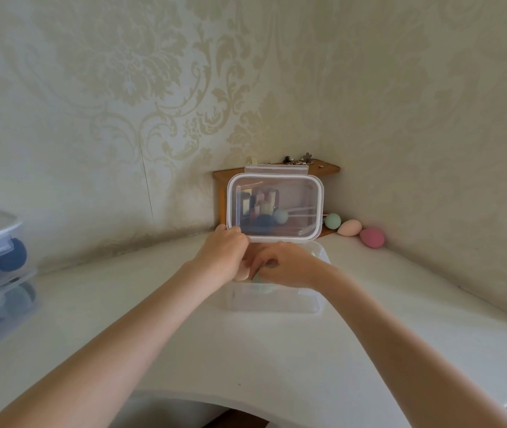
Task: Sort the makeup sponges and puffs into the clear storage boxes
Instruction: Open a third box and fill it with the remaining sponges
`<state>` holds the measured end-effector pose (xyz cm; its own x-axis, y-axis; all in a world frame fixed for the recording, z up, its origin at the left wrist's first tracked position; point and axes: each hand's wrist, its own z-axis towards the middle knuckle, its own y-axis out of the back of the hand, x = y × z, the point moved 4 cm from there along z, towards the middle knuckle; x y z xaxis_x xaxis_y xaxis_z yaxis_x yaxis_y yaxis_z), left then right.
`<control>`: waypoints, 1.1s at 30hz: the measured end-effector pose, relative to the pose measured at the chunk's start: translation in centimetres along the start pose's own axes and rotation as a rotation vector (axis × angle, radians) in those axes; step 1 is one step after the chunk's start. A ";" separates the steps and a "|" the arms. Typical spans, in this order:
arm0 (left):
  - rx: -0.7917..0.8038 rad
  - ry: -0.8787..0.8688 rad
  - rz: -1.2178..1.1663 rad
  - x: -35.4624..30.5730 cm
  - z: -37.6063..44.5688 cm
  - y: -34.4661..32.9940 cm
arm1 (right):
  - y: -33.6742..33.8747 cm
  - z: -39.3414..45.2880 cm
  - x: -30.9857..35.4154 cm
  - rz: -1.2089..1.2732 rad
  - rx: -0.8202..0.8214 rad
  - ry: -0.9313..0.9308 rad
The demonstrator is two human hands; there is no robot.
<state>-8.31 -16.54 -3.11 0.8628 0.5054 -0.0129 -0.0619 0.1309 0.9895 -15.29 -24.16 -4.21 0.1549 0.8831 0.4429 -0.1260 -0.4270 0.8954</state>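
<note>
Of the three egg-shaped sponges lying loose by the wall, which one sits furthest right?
The pink sponge. The peach sponge lies in the middle and the green sponge furthest left.

No legible text or labels.

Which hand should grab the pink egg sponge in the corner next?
Probably the right hand. The pink sponge lies at the wall on its side, and the left hand holds the lid up over the clear box.
</note>
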 end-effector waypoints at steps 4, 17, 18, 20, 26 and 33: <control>-0.003 -0.017 0.003 -0.2 -0.2 0.0 | -0.4 0.4 -0.1 -0.047 0.089 -0.040; 0.044 0.050 -0.013 -0.1 -0.2 0.0 | 1.9 0.4 -1.4 0.246 -0.030 -0.055; 0.025 0.055 0.001 -0.1 -0.3 0.1 | 1.8 0.4 -1.1 0.189 -0.019 -0.038; -0.005 0.069 0.017 -0.2 -0.4 0.0 | 1.3 0.5 -0.8 0.085 0.014 -0.008; 0.052 0.083 -0.069 0.1 -0.4 -0.4 | 0.2 0.9 -0.6 -0.106 0.060 0.057; 0.239 0.093 -0.217 1.0 -0.9 1.0 | -0.8 2.5 -0.3 -0.160 0.115 0.079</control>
<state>-7.94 -15.16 -2.31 0.7927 0.5649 -0.2294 0.2474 0.0458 0.9678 -12.79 -24.58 -4.98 0.0859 0.9521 0.2934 0.0079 -0.2952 0.9554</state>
